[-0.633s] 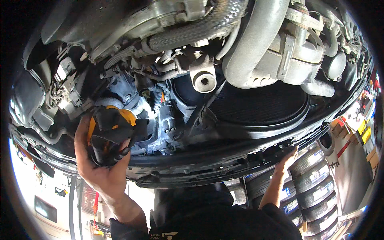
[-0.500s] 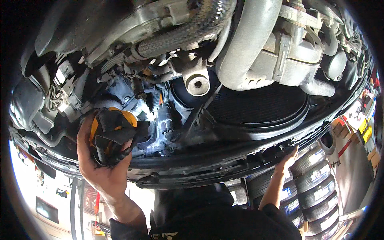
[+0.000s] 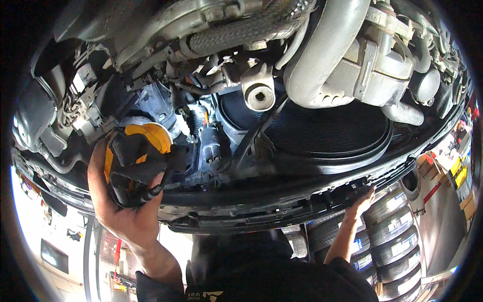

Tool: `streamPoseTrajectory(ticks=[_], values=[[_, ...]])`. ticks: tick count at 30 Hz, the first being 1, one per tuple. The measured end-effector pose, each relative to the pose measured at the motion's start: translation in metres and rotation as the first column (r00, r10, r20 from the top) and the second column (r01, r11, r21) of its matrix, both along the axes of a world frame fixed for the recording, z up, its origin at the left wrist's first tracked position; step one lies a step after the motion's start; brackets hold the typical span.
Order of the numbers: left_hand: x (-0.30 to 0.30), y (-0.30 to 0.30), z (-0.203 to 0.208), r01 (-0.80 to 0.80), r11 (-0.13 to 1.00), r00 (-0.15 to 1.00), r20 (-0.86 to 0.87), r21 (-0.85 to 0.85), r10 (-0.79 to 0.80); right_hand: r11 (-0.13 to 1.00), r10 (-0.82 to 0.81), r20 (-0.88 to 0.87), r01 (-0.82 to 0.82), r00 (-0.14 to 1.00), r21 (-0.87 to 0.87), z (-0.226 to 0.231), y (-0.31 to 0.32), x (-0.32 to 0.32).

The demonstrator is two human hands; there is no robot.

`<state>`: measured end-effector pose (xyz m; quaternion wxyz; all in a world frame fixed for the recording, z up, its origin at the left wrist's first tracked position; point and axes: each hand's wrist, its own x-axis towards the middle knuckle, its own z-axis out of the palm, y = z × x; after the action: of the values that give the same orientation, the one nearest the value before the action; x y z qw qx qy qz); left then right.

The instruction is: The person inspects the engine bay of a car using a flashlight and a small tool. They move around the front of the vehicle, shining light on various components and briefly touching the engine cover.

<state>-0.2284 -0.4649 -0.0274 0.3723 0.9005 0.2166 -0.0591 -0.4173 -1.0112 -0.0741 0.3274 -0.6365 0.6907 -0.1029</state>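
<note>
My left hand point(image 3: 123, 216) is closed around a yellow-and-black lamp point(image 3: 137, 163) with a dark strap. It is raised to the left part of a car's exposed underside. Bright white light falls on the parts just beyond it, among them a black connector point(image 3: 210, 146) and a greyish housing point(image 3: 156, 103). Over on the right, my right hand point(image 3: 361, 204) reaches up to the black front trim point(image 3: 322, 196), touching its edge. One digit is stretched out there; the other fingers are partly hidden, and no tool shows in that hand.
Above hang a thick grey pipe point(image 3: 307, 65), a braided hose point(image 3: 226, 38) and a round metal mount point(image 3: 260, 95). A round black fan shroud point(image 3: 347, 158) lies behind the trim. Stacked tyres point(image 3: 395, 226) stand below right. A dark screen point(image 3: 54, 255) is at the lower left.
The view has shifted a little, so the car parts sit slightly further right. My left hand and the lamp have moved slightly left, showing more yellow. The right hand stays at the trim.
</note>
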Motion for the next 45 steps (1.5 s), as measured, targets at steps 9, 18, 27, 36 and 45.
streamPoseTrajectory(ticks=[9, 18, 27, 36, 45], values=[[-0.006, -0.003, 0.004, -0.04, 0.995, 0.998, 0.045, -0.094, 0.044, 0.96, 0.252, -0.13, -0.264, 0.959, -0.088, -0.005, -0.016, -0.018], [-0.023, 0.009, 0.001, -0.017, 0.995, 0.987, 0.162, 0.095, 0.001, 0.943, 0.295, -0.215, -0.319, 0.931, -0.09, -0.001, -0.011, -0.015], [-0.052, -0.001, -0.009, -0.116, 0.99, 0.971, 0.198, -0.08, 0.13, 0.948, 0.19, -0.146, -0.22, 0.971, -0.228, -0.017, -0.022, -0.034], [-0.105, -0.064, 0.002, -0.084, 0.987, 0.993, 0.067, -0.139, 0.094, 0.938, 0.262, -0.103, -0.278, 0.96, -0.207, -0.017, 0.005, -0.016], [-0.132, -0.179, 0.022, -0.125, 0.986, 0.992, 0.013, -0.108, 0.127, 0.891, 0.453, -0.135, -0.454, 0.881, 0.028, -0.026, -0.024, -0.068]])
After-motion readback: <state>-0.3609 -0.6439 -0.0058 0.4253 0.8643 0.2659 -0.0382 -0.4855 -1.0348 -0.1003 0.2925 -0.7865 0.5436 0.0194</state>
